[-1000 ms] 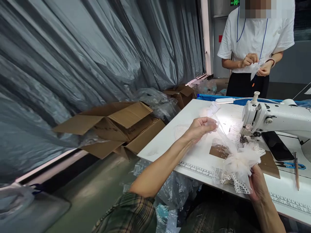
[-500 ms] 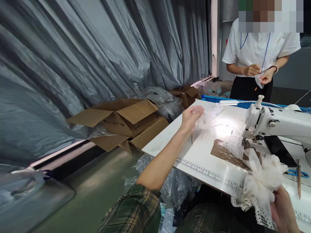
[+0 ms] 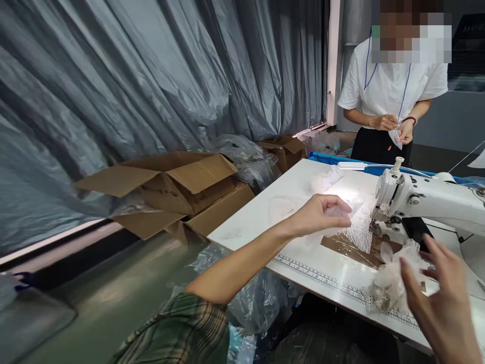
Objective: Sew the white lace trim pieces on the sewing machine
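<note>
On the white table point(image 3: 246, 232), the bow point(image 3: 394, 280) sits at the front edge over ruler marks point(image 3: 322, 279), probably to stay within reach. The right hand point(image 3: 441, 293) is beside it, fingers spread. The left hand point(image 3: 322, 217) curls at a sheer strip point(image 3: 320, 236); whether its fingers pinch it, I cannot tell. Beyond stands the machine point(image 3: 428, 194). Half a second ago, the right hand held the bow.

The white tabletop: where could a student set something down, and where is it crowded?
Bare-looking room: the patch bordered by the left forearm, ruler markings and brown cardboard. Sheer fabric covers some of the left side. Crowded: near the sewing machine, with lace, phone, ruffled bundle and right hand.
</note>
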Motion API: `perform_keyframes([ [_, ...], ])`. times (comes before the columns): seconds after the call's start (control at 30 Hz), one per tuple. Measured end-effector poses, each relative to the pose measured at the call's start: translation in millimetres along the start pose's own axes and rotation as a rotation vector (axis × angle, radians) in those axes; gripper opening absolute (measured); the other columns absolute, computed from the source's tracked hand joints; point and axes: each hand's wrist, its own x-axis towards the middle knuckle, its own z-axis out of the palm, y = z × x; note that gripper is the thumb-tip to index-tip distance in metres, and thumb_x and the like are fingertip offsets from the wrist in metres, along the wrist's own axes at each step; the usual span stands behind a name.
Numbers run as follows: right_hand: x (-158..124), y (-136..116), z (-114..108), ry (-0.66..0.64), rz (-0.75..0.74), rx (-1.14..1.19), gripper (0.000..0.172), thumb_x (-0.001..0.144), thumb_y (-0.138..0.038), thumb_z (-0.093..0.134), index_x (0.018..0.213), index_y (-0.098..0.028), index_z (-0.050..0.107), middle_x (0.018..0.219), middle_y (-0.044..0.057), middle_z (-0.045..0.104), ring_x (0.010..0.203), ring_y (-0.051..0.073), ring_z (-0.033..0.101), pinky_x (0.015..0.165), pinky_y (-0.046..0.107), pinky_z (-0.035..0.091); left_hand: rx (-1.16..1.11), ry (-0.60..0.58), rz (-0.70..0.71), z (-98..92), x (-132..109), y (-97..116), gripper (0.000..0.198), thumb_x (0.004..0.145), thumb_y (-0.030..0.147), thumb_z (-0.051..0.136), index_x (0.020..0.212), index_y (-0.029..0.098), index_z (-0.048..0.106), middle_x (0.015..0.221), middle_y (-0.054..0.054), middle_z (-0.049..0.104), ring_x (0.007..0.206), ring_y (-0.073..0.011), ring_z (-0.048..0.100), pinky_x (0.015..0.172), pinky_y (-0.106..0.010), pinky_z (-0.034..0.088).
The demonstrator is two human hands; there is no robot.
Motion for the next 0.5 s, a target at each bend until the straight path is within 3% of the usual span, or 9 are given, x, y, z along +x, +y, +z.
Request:
perform_keyframes([
  [0.07,3.3,-25.6,24.1,-0.205,0.052,0.158,0.073,0.072,-0.05,0.077,0.137,-0.025,0.058,0.123,0.013,0.064,0.082,0.02,0.067,0.063,0.032,0.057,0.068,-0.121,0.029,11.8,-1.5,3.8,0.024,0.068,0.031,0.083,0.088,0.02,0.074,0.081,-0.001,0.073,0.077,-0.0157,0.066,0.071,-0.026,0.051],
  [0.13,8.9,-37.2,44.9,-0.316,0.081,0.273,0.054,0.077,-0.05,0.073,0.123,-0.024,0.068,0.107,0.01,0.071,0.074,0.018,0.067,0.062,0.031,0.059,0.136,-0.266,0.058,13.7,-2.1,7.1,0.026,0.07,0.031,0.083,0.093,0.021,0.076,0.088,-0.002,0.075,0.084,-0.0176,0.068,0.077,-0.027,0.051],
  [0.2,13.0,-36.6,54.4,-0.273,0.04,0.281,0.033,0.079,-0.047,0.071,0.1,-0.022,0.078,0.09,0.008,0.074,0.072,0.018,0.068,0.066,0.032,0.06,0.19,-0.389,0.028,0.6,2.3,9.1,0.03,0.07,0.033,0.083,0.098,0.022,0.077,0.092,-0.003,0.076,0.087,-0.0189,0.069,0.078,-0.027,0.052],
  [0.27,12.6,-31.5,51.4,-0.135,0.046,0.295,0.026,0.077,-0.044,0.074,0.09,-0.022,0.08,0.085,0.007,0.076,0.07,0.018,0.07,0.068,0.032,0.061,0.225,-0.401,-0.082,-25.0,16.8,9.8,0.031,0.072,0.037,0.083,0.098,0.021,0.078,0.088,-0.005,0.077,0.08,-0.0191,0.07,0.072,-0.027,0.053],
  [0.33,8.6,-29.4,41.3,0.015,0.125,0.376,0.027,0.074,-0.043,0.079,0.09,-0.021,0.08,0.082,0.006,0.076,0.065,0.017,0.07,0.064,0.029,0.062,0.212,-0.245,-0.121,-53.6,44.8,11.6,0.029,0.071,0.04,0.084,0.087,0.017,0.079,0.084,-0.009,0.076,0.073,-0.0192,0.07,0.067,-0.028,0.053],
  [0.4,4.1,-33.0,30.4,0.136,0.211,0.523,0.031,0.069,-0.044,0.084,0.087,-0.019,0.079,0.073,0.004,0.074,0.057,0.013,0.068,0.057,0.023,0.06,0.101,0.082,-0.055,-74.7,85.9,16.9,0.022,0.066,0.029,0.089,0.068,0.013,0.075,0.068,-0.008,0.072,0.065,-0.0172,0.066,0.064,-0.027,0.051],
  [0.47,1.6,-39.9,21.9,0.21,0.254,0.675,0.035,0.065,-0.046,0.087,0.084,-0.019,0.077,0.068,0.002,0.072,0.055,0.01,0.066,0.055,0.018,0.058,-0.15,0.434,0.017,-83.4,135.5,26.1,0.021,0.064,0.007,0.087,0.058,0.012,0.067,0.051,-0.002,0.06,0.058,-0.014,0.06,0.064,-0.026,0.048],
  [0.5,0.9,-42.9,18.4,0.225,0.264,0.73,0.037,0.062,-0.046,0.088,0.083,-0.019,0.076,0.069,0.002,0.073,0.057,0.01,0.066,0.057,0.017,0.059,-0.206,0.486,0.032,-83.2,161.2,31.7,0.022,0.068,0.0,0.081,0.058,0.012,0.065,0.049,0.0,0.057,0.059,-0.0128,0.058,0.066,-0.026,0.047],
])
